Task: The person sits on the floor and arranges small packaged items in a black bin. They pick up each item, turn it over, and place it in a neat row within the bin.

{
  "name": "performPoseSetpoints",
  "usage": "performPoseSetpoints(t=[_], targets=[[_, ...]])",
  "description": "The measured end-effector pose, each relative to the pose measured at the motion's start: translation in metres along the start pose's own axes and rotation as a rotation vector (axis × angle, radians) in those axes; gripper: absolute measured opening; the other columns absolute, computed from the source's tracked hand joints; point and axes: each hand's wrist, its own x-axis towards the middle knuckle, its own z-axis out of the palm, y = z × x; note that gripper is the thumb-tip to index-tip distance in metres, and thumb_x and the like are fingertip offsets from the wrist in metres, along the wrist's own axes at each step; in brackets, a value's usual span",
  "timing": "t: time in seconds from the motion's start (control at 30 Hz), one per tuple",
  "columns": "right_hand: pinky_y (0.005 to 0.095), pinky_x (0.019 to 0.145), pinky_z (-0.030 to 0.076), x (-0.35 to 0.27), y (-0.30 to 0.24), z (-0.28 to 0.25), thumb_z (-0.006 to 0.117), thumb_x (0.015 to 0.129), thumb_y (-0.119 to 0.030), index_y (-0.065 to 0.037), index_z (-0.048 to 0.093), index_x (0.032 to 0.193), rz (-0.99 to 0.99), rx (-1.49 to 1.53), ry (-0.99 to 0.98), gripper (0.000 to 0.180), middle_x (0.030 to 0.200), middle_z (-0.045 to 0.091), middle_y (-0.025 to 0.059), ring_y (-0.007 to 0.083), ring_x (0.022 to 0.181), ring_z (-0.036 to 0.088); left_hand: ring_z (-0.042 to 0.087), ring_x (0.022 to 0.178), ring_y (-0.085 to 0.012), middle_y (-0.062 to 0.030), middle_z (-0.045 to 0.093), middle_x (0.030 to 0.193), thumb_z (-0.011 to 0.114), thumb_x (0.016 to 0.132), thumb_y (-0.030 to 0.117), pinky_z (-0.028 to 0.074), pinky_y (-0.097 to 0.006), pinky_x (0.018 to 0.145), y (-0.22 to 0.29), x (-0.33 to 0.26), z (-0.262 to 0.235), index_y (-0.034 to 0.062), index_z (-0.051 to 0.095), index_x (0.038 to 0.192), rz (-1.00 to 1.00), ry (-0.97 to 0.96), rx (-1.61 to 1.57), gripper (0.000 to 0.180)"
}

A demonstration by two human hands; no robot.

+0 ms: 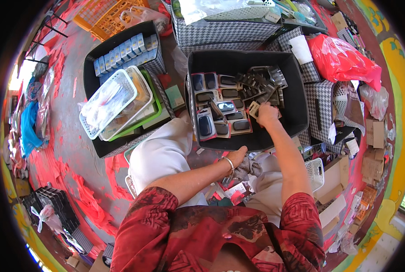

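My right hand [268,115] reaches into a large black fabric storage box [297,90], its fingers closed on a small beige carded pack [254,109]. Beside that hand lies a heap of dark carded packs [262,86], whose contents are too small to name. Left of them sit several blister packs with dark oval items [205,125], in loose rows. My left hand [237,157], with a bangle at the wrist, is at the box's near edge. It is closed on a bunched grey-brown cloth [248,167]; some fingers are hidden.
At left, a black box [90,72] holds blue-and-white cartons and stacked plastic baskets [132,90]. Houndstooth boxes [225,36] stand behind and at right, with a red plastic bag [343,61] on top. An orange crate [105,18] is far left. Torn red sheeting [91,204] covers the floor.
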Motion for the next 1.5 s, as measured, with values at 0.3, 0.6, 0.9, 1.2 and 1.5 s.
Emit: performPoseSetpoints(t=[0.3, 0.6, 0.9, 1.2, 1.5], targets=[[0.0186, 0.036, 0.032, 0.026, 0.009, -0.056, 0.070, 0.066, -0.031, -0.008, 0.058, 0.074, 0.065, 1.597, -0.638, 0.027, 0.060, 0.052, -0.0005, 0.0083, 0.046, 0.041, 0.050, 0.101, -0.0260, -0.0187, 0.048, 0.117, 0.045, 0.074, 0.051, 0.039, -0.035, 0.083, 0.001, 0.001, 0.001, -0.0089, 0.046, 0.115, -0.027, 0.014, -0.056, 0.072], [0.0184, 0.032, 0.027, 0.096, -0.023, -0.047, 0.062, 0.066, -0.029, -0.010, 0.055, 0.071, 0.297, 1.632, -0.623, 0.022, 0.060, 0.057, 0.0074, 0.0109, 0.040, 0.042, 0.050, 0.100, -0.0258, -0.0209, 0.051, 0.113, 0.043, 0.075, 0.055, 0.037, -0.034, 0.085, -0.004, 0.009, 0.002, -0.0103, 0.047, 0.113, -0.046, 0.047, 0.016, 0.076], [0.0212, 0.035, 0.041, 0.081, -0.016, -0.036, 0.062, 0.069, -0.026, -0.004, 0.059, 0.082, 0.322, 1.669, -0.266, 0.025, 0.063, 0.059, 0.0082, 0.0141, 0.043, 0.052, 0.049, 0.103, -0.0299, -0.0236, 0.050, 0.114, 0.039, 0.075, 0.057, 0.035, -0.036, 0.087, 0.000, 0.003, 0.000, -0.0090, 0.049, 0.111, -0.063, 0.043, 0.111, 0.076], [0.0340, 0.047, 0.054, 0.107, -0.106, -0.035, 0.059, 0.080, -0.019, 0.003, 0.048, 0.104, 0.665, 2.145, -0.089, 0.035, 0.085, 0.059, 0.0203, 0.0319, 0.062, 0.062, 0.056, 0.073, -0.0167, -0.0089, 0.059, 0.087, 0.030, 0.083, 0.053, 0.044, -0.030, 0.059, -0.008, 0.012, 0.004, 0.0126, 0.052, 0.116, -0.075, -0.071, 0.063, 0.056], [0.0485, 0.056, 0.054, 0.121, -0.099, -0.014, 0.042, 0.088, -0.019, 0.003, 0.036, 0.117, 0.731, 2.302, -0.357, 0.037, 0.106, 0.047, 0.0308, 0.0418, 0.076, 0.058, 0.053, 0.058, -0.0160, -0.0046, 0.056, 0.069, 0.023, 0.083, 0.057, 0.039, -0.033, 0.043, -0.021, 0.023, 0.006, 0.0097, 0.056, 0.089, 0.183, -0.009, 0.124, 0.057]])
